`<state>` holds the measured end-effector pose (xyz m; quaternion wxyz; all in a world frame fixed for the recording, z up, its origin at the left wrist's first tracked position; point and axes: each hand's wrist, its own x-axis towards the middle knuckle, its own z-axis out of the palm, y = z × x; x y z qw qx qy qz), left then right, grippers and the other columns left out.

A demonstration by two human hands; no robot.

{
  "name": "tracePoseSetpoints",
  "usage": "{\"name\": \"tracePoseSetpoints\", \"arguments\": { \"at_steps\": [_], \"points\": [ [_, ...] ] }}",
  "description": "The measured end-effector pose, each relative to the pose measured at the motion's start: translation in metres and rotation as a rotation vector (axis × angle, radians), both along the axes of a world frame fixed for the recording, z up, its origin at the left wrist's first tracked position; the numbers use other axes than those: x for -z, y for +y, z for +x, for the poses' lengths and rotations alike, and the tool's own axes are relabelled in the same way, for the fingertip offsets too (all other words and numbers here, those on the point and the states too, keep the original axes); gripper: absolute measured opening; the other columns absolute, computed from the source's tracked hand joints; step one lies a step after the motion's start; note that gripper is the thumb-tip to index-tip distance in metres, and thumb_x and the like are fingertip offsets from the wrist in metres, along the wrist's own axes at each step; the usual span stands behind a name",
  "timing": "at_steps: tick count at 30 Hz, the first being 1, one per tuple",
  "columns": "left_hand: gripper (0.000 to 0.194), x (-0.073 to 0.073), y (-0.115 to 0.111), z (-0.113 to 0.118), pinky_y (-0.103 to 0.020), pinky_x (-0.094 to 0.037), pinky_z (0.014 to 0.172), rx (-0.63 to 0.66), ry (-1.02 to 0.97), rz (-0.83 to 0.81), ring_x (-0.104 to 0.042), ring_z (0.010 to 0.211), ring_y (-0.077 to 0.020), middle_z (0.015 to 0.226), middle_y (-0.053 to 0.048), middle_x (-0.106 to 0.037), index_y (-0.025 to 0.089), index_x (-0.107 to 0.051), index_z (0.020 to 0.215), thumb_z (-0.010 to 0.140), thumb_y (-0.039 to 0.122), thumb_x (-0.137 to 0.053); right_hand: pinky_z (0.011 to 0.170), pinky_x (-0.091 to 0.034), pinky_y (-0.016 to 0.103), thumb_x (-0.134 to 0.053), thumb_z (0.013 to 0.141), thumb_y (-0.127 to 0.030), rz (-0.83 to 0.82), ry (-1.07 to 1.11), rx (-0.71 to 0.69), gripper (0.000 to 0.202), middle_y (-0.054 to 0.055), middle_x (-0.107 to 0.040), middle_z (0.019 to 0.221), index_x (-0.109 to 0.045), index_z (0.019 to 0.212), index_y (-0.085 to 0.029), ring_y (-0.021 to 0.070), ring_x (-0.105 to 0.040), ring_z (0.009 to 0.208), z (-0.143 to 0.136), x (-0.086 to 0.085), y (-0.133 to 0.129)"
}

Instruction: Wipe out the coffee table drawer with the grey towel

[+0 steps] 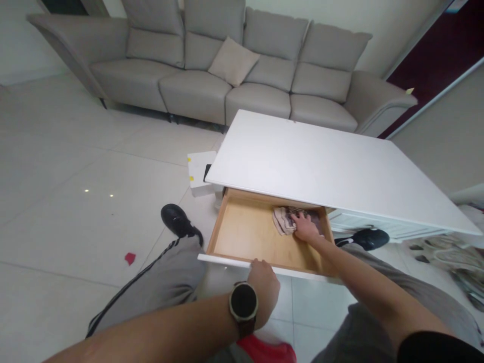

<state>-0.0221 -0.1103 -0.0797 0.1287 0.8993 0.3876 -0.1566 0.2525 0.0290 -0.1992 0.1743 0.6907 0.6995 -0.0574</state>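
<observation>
A wooden drawer (245, 227) with a white front stands pulled out from the white table (317, 161). My left hand (264, 290), with a round watch above it, has its fingers curled over the top edge of the drawer front. Inside the drawer, toward its back right corner, my right hand (305, 228) grips a crumpled, striped cloth (283, 221) against the bottom. Part of the cloth is hidden under the fingers.
A grey sofa (196, 91) with a beige cushion (234, 61) is behind the table. A white box (201, 171) sits left of the table. My legs straddle the drawer. A red scrap (129, 258) lies on the floor, and a red object (268, 350) is below me.
</observation>
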Motion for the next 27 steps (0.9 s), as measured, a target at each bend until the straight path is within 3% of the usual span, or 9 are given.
{"name": "tracePoseSetpoints", "arguments": {
  "at_steps": [3, 6, 9, 13, 17, 20, 23, 27],
  "points": [
    [0.038, 0.010, -0.006, -0.004, -0.035, -0.054, 0.069, -0.146, -0.035, 0.089, -0.071, 0.092, -0.0294, 0.108, -0.028, -0.072, 0.003, -0.069, 0.126, 0.089, 0.011, -0.059, 0.090, -0.051, 0.051, -0.059, 0.084, -0.021, -0.018, -0.007, 0.077, 0.068, 0.021, -0.051, 0.141, -0.047, 0.151, -0.024, 0.0413, -0.058, 0.118, 0.028, -0.002, 0.000],
    [0.038, 0.020, -0.011, -0.009, -0.030, -0.054, 0.065, -0.255, -0.084, 0.121, -0.072, 0.085, -0.0246, 0.116, -0.027, -0.071, 0.005, -0.067, 0.128, 0.092, 0.012, -0.056, 0.090, -0.051, 0.049, -0.061, 0.084, -0.024, -0.023, 0.052, 0.081, 0.063, 0.022, -0.056, 0.133, -0.050, 0.147, -0.022, 0.0383, -0.064, 0.110, 0.012, 0.001, 0.006],
    [0.038, 0.030, -0.015, -0.015, -0.026, -0.054, 0.061, -0.327, -0.166, 0.116, -0.072, 0.084, -0.0208, 0.125, -0.025, -0.068, 0.009, -0.065, 0.131, 0.096, 0.015, -0.054, 0.091, -0.051, 0.044, -0.058, 0.087, -0.028, -0.001, 0.129, 0.055, 0.052, 0.020, -0.059, 0.128, -0.054, 0.139, -0.020, 0.0343, -0.066, 0.107, -0.039, 0.007, 0.020],
    [0.037, 0.038, -0.017, -0.018, -0.028, -0.056, 0.071, -0.265, -0.215, 0.119, -0.070, 0.098, -0.0237, 0.125, -0.022, -0.066, 0.010, -0.063, 0.130, 0.095, 0.014, -0.055, 0.094, -0.050, 0.041, -0.059, 0.087, -0.034, 0.021, 0.237, -0.007, 0.054, 0.017, -0.056, 0.134, -0.052, 0.139, -0.023, 0.0322, -0.064, 0.112, -0.133, 0.014, 0.050],
    [0.033, 0.036, -0.014, -0.016, -0.032, -0.056, 0.077, -0.237, -0.198, 0.085, -0.068, 0.100, -0.0245, 0.118, -0.019, -0.065, 0.012, -0.064, 0.126, 0.094, 0.012, -0.054, 0.093, -0.052, 0.041, -0.055, 0.089, -0.037, 0.080, 0.383, -0.035, 0.065, 0.015, -0.041, 0.152, -0.039, 0.152, -0.030, 0.0298, -0.065, 0.112, -0.231, 0.015, 0.075],
    [0.035, 0.033, -0.012, -0.016, -0.034, -0.056, 0.078, -0.256, -0.199, 0.012, -0.067, 0.098, -0.0247, 0.116, -0.018, -0.065, 0.012, -0.063, 0.128, 0.095, 0.010, -0.050, 0.090, -0.053, 0.040, -0.050, 0.092, -0.037, 0.062, 0.393, 0.001, 0.056, 0.016, -0.041, 0.151, -0.047, 0.147, -0.024, 0.0276, -0.066, 0.108, -0.276, 0.016, 0.071],
    [0.035, 0.030, -0.013, -0.018, -0.033, -0.055, 0.076, -0.276, -0.211, 0.008, -0.066, 0.095, -0.0230, 0.116, -0.018, -0.064, 0.012, -0.061, 0.130, 0.097, 0.012, -0.049, 0.086, -0.054, 0.039, -0.048, 0.092, -0.034, 0.024, 0.376, -0.136, 0.050, 0.016, -0.048, 0.143, -0.054, 0.140, -0.021, 0.0272, -0.066, 0.105, -0.273, 0.015, 0.052],
    [0.031, 0.028, -0.016, -0.024, -0.028, -0.052, 0.072, -0.311, -0.225, 0.048, -0.064, 0.093, -0.0202, 0.118, -0.015, -0.062, 0.015, -0.060, 0.127, 0.097, 0.015, -0.051, 0.087, -0.053, 0.038, -0.058, 0.084, -0.030, -0.198, 0.376, -0.668, 0.064, 0.013, -0.052, 0.139, -0.052, 0.147, -0.030, 0.0280, -0.067, 0.106, -0.211, 0.007, 0.029]
  ]
}}
